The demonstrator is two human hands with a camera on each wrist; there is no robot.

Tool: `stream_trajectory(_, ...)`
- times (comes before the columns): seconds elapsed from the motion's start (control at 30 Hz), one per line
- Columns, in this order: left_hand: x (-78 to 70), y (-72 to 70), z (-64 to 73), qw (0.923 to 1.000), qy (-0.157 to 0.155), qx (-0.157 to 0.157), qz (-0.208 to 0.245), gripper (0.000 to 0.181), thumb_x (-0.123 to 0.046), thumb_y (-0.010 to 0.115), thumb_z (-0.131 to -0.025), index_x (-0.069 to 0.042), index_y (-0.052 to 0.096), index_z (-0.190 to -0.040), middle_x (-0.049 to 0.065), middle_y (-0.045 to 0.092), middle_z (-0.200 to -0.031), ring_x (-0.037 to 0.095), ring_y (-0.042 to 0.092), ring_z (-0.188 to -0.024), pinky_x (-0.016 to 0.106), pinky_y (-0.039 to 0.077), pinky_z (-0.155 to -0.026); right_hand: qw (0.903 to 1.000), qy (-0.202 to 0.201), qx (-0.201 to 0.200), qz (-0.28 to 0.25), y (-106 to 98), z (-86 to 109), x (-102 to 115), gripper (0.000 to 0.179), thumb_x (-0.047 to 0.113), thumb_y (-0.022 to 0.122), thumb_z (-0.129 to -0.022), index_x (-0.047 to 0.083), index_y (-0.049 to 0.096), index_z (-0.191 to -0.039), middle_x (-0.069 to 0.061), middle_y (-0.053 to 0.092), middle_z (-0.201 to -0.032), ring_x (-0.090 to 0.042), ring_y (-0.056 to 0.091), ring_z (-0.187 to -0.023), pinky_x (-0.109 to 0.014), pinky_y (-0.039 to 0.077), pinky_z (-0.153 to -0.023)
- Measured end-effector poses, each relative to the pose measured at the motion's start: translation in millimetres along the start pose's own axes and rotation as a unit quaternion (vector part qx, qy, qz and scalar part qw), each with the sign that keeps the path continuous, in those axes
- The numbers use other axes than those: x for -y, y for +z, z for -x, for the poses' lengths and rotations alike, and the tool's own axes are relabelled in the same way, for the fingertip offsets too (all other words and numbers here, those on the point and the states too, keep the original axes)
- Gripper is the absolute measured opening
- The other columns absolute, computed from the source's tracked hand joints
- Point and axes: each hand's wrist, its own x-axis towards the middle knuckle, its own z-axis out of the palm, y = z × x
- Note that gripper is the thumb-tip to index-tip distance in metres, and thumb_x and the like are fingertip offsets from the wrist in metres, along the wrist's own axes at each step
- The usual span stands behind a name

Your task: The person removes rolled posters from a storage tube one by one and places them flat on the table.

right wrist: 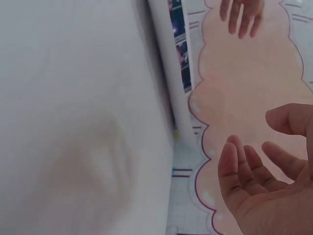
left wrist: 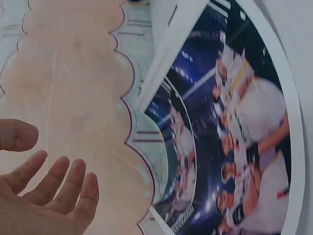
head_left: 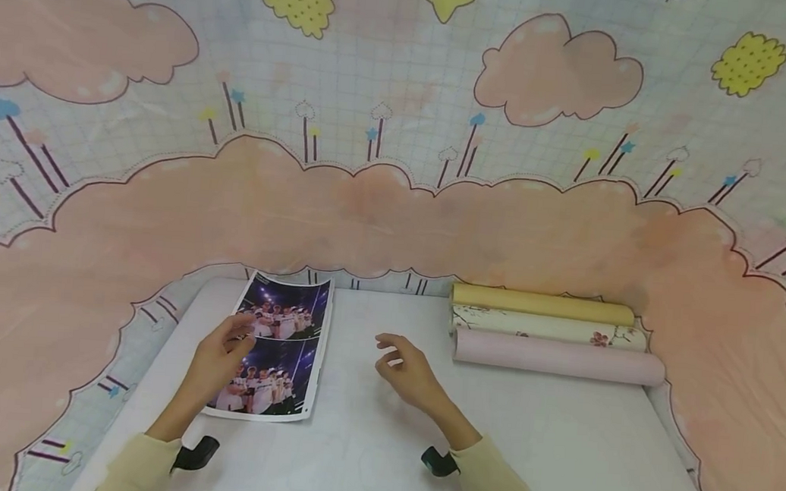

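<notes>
On the left part of the white table lies a printed photo sheet (head_left: 285, 360), with two copies of a group picture one above the other and its edges slightly curled. Above its left side hovers my left hand (head_left: 221, 348), fingers loosely bent and holding nothing; the left wrist view shows the hand (left wrist: 54, 196) apart from the sheet (left wrist: 254, 122). My right hand (head_left: 408, 372) is over the table to the right of the sheet. Its fingers are relaxed with nothing between them, as the right wrist view of that hand (right wrist: 264, 181) confirms.
Three rolls lie side by side at the table's back right: a yellow roll (head_left: 542, 304), a cream roll with a flower print (head_left: 551, 328) and a pale pink roll (head_left: 559, 357). Cloud-patterned cloth (head_left: 394, 223) hangs behind and around the white table (head_left: 364, 464).
</notes>
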Motion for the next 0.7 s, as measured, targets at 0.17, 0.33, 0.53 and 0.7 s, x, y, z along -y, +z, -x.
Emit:
stream_trajectory(0.17,-13.1,19.0,5.8,0.9994,0.019,0.006,0.030,0.036,-0.009,0.055,-0.099,-0.002,0.052,-0.134,0.022,0.061,-0.130,0.038,0.060,-0.117,0.011,0.046,-0.086,0.9999,-0.003,-0.014,0.009,-16.6,17.8,-7.1,0.041,0.011,0.060,-0.095,0.014,0.052,-0.136,-0.008,0.062,-0.125,-0.018,0.063,-0.106,-0.032,0.054,-0.090)
stream_trajectory(0.33,-26.6,38.3,7.4,0.9959,0.031,0.017,0.084,0.034,-0.006,0.057,-0.098,-0.001,0.055,-0.132,0.020,0.062,-0.130,0.036,0.060,-0.117,0.010,0.047,-0.090,0.9992,0.003,-0.033,0.023,-32.8,31.7,-13.6,0.041,0.011,0.063,-0.095,0.015,0.054,-0.135,-0.004,0.063,-0.124,-0.016,0.064,-0.104,-0.026,0.054,-0.087)
stream_trajectory(0.53,-39.9,65.5,3.9,0.9911,0.040,0.032,0.123,0.033,-0.005,0.057,-0.097,-0.004,0.057,-0.130,0.017,0.063,-0.128,0.032,0.060,-0.119,0.025,0.050,-0.097,0.9970,0.006,-0.057,0.051,-54.1,46.7,-26.2,0.042,0.010,0.065,-0.093,0.014,0.056,-0.133,-0.004,0.063,-0.123,-0.016,0.064,-0.102,-0.024,0.054,-0.084)
stream_trajectory(0.7,-51.1,92.7,-0.5,0.9879,0.033,0.045,0.145,0.032,-0.005,0.057,-0.097,-0.006,0.057,-0.129,0.013,0.064,-0.127,0.029,0.060,-0.119,0.041,0.050,-0.100,0.9936,-0.002,-0.092,0.065,-77.7,56.8,-38.1,0.043,0.006,0.066,-0.092,0.010,0.056,-0.133,-0.010,0.063,-0.123,-0.021,0.065,-0.104,-0.027,0.055,-0.083)
